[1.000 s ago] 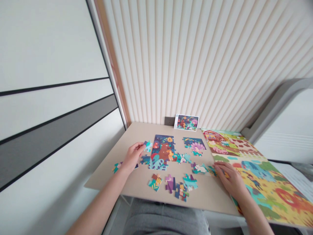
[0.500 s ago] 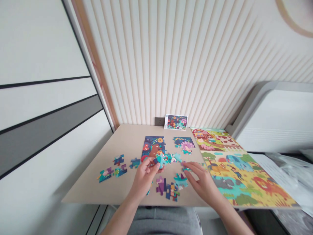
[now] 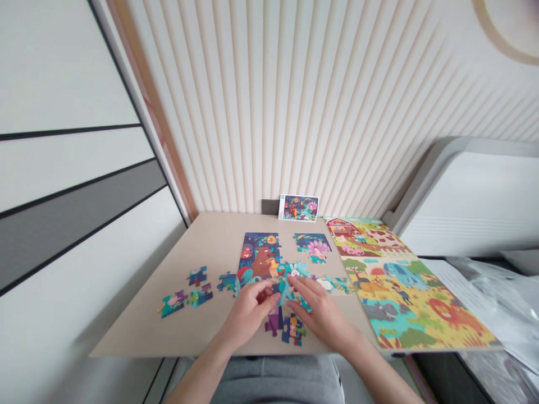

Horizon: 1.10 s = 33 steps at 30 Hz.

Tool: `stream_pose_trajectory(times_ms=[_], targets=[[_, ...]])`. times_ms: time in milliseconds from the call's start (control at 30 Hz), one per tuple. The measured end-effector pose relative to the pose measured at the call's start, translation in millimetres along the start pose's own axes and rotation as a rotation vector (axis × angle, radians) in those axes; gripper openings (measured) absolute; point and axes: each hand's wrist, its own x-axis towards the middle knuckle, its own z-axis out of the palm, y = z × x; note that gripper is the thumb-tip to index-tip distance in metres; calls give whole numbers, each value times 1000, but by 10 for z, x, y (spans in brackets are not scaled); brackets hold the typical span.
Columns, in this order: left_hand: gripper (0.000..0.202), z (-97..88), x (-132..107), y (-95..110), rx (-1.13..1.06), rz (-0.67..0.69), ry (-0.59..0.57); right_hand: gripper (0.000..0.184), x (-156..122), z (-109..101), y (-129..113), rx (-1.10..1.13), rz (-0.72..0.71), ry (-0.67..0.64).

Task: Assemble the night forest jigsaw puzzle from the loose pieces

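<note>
Head camera faces the wall [image 3: 269,101] (table [image 3: 214,241] below).

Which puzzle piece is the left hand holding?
The teal-and-blue piece between the left hand and right hand; the other pieces lie on the table, outside the left hand's grip.

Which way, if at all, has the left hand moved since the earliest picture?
Yes. Judged against the wall socket, the left hand has moved rightward and towards the near edge of the table. Earlier it was further left of the socket.
</note>
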Motion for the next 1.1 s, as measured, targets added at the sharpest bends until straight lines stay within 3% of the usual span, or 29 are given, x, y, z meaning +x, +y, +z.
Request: stream_pose_trajectory(times_ms=[100, 200, 267, 367, 467, 600, 800, 1100], targets=[[23, -7, 124, 66, 79, 60, -61, 57, 92, -143, 93, -3, -23, -65], [27, -60, 442, 102, 215, 160, -86, 50, 285, -254, 368, 25, -11, -90], [34, -103, 738, 68, 430, 252, 4, 44, 432, -281, 637, 8, 20, -65], [28, -125, 1156, -58, 565, 298, 93, 44, 591, -253, 1056, -45, 138, -28], [26, -65, 1357, -206, 666, 358, 125, 43, 624, -191, 1352, -78, 203, 16], [24, 55, 1277, -298, 765, 442, 50, 45, 573, -141, 1493, -93, 239, 27], [23, 140, 1130, -244, 857, 517, -79, 47, 564, -107, 1506, -98, 215, -14], [27, 176, 1108, -257, 904, 567, -130, 45, 544, -72, 1526, -152, 208, -54]])
